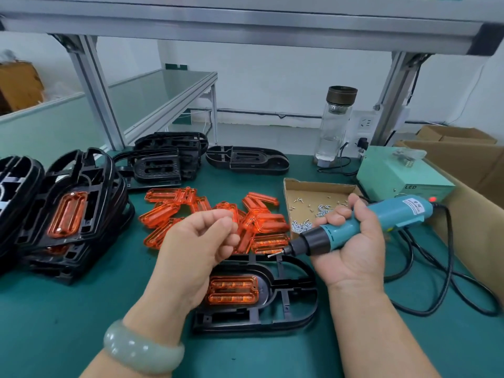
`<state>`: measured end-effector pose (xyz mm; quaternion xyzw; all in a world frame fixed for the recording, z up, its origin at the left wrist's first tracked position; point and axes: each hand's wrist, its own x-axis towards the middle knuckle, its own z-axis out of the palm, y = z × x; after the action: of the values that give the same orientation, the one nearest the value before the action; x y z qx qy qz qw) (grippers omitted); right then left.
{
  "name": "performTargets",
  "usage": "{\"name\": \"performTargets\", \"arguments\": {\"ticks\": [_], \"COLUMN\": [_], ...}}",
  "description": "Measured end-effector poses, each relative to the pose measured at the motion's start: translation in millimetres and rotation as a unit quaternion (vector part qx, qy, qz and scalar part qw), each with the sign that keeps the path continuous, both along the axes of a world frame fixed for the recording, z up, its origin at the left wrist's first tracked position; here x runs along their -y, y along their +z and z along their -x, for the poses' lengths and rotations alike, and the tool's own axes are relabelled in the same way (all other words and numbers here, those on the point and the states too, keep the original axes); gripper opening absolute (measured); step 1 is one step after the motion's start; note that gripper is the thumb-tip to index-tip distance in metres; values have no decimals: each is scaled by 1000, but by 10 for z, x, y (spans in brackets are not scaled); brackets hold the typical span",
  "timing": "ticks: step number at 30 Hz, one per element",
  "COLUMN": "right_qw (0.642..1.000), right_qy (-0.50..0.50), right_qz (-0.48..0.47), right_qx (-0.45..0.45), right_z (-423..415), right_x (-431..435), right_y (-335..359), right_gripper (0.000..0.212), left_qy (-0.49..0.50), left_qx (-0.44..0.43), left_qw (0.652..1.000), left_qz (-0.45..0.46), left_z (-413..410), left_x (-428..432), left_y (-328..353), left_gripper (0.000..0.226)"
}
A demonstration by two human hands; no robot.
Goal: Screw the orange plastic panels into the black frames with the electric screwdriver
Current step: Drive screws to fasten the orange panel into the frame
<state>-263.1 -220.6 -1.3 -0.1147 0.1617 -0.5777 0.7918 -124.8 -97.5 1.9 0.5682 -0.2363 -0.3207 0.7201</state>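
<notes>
The right hand (351,246) grips the teal electric screwdriver (381,222) over the black plastic frame (286,304), its orange ribbed panel (233,291) seated, near the front edge of the tabletop (81,309). The left hand (201,241) pinches its fingertips together (holding a screw? cannot tell). Stand the bit (275,253) upright before driving.

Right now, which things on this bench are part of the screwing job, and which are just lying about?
Job: screwdriver in the right hand; black frame holding an orange panel; loose orange panels; screws; stacked frames.
Lying about: glass bottle; cardboard boxes.
</notes>
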Motion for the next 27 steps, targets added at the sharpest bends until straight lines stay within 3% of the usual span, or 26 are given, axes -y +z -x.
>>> {"name": "performTargets", "arguments": {"ticks": [5,11,17,27], "right_qw": [1000,1000,1000,999], "right_qy": [0,11,-7,-2], "right_qz": [13,0,-16,-36], "right_qx": [0,6,15,26], "right_z": [-42,-71,-62,-65], "right_x": [-59,-91,-102,-121], "right_y": [14,29,61,86], "right_gripper": [8,29,15,17], "left_qy": [-15,-18,3,-4], "left_qx": [34,80,230,247], "left_qw": [999,996,972,967], "left_qz": [6,-29,-56,-58], "left_z": [81,110,157,202], "left_x": [-77,-83,-112,-99], "left_y": [-66,-94,-100,-132], "left_gripper": [30,26,16,21]}}
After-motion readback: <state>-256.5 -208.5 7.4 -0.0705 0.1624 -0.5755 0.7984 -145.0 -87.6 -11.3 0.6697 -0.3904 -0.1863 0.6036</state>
